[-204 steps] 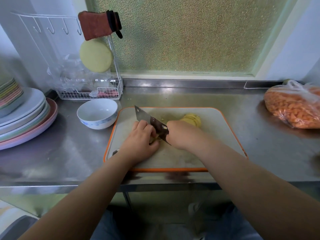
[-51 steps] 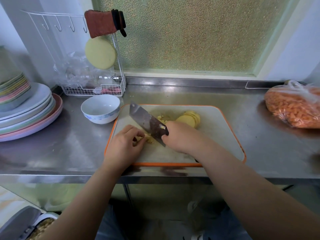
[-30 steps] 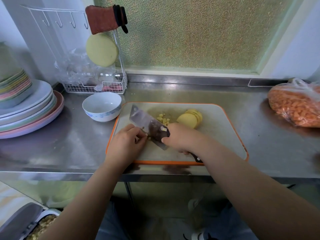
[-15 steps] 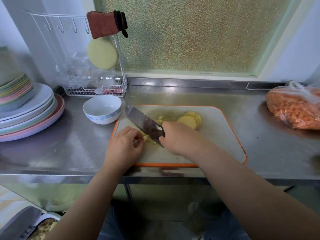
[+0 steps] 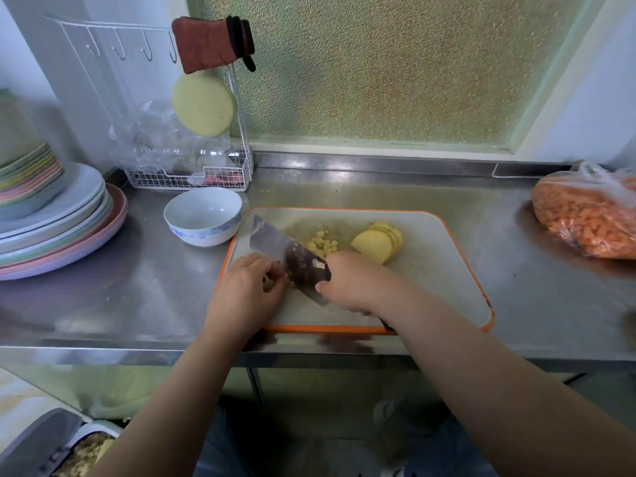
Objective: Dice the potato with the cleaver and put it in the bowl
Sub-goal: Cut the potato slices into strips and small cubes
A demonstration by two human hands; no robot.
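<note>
On the orange-rimmed cutting board [image 5: 433,270], my right hand [image 5: 358,284] grips the cleaver [image 5: 285,253], its blade slanting toward the board's far left corner. My left hand [image 5: 244,290] sits curled against the blade's left side, holding down potato pieces that it mostly hides. A small heap of potato dice [image 5: 321,244] lies just behind the blade. A stack of uncut potato slices [image 5: 377,241] leans to the right of the dice. The white bowl [image 5: 203,215] stands empty off the board's far left corner.
Stacked plates [image 5: 55,228] fill the counter's left end. A wire rack [image 5: 192,173] with plastic, a sponge and a cloth stands behind the bowl. A bag of diced carrot [image 5: 588,215] lies at the right. The steel counter edge [image 5: 103,349] runs just below the board.
The cleaver has been chopping up and down beside my left hand. More dice have gathered behind the blade; the slice stack has stayed put.
</note>
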